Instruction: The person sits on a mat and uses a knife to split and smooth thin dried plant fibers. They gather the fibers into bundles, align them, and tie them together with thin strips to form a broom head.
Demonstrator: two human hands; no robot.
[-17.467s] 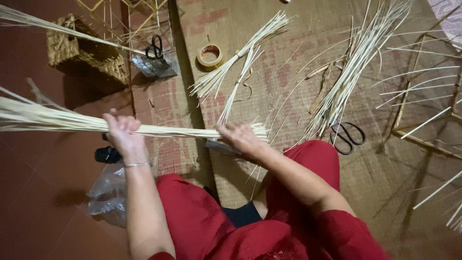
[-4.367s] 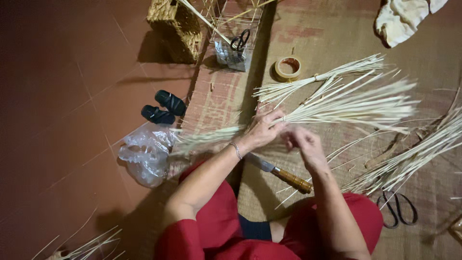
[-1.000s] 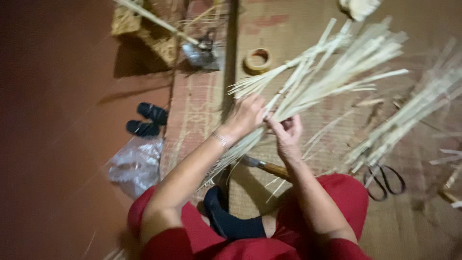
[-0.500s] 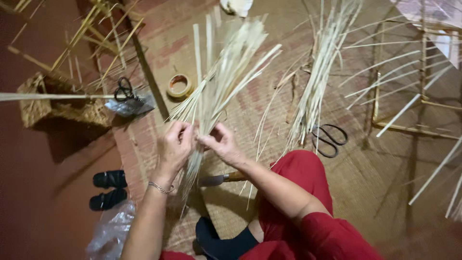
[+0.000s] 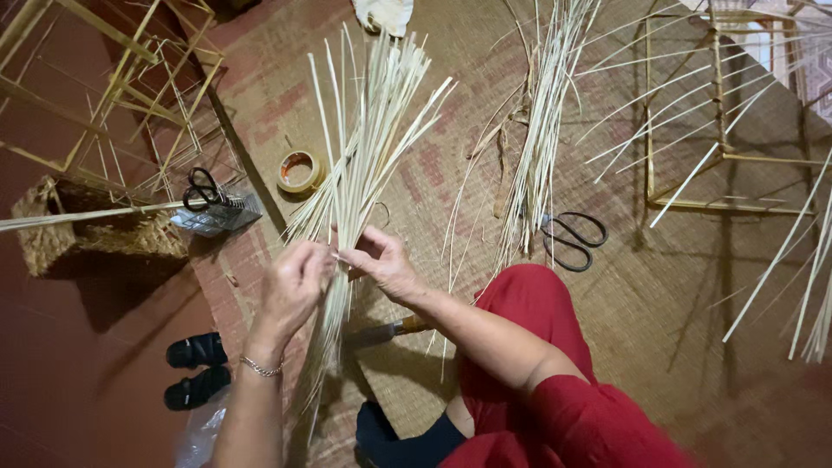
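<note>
A long bundle of pale bamboo strips point(image 5: 364, 147) fans upward from my lap over the woven mat point(image 5: 693, 286). My left hand point(image 5: 293, 286) is closed around the bundle's middle. My right hand point(image 5: 381, 262) touches the same bundle just to the right, pinching a single strip between finger and thumb. A knife with a wooden handle point(image 5: 394, 329) lies on the mat under my right forearm, partly hidden.
A second pile of strips point(image 5: 542, 147), black scissors point(image 5: 568, 236) and a tape roll point(image 5: 300, 170) lie on the mat. Bamboo frames stand at right point(image 5: 719, 139) and upper left point(image 5: 130, 95). Another pair of scissors point(image 5: 204, 186), a woven basket point(image 5: 78, 238) and black sandals point(image 5: 195, 368) sit left.
The bundle has swung from pointing right to standing almost straight up in view. Both hands stay on its middle, and my right hand now picks at one strip.
</note>
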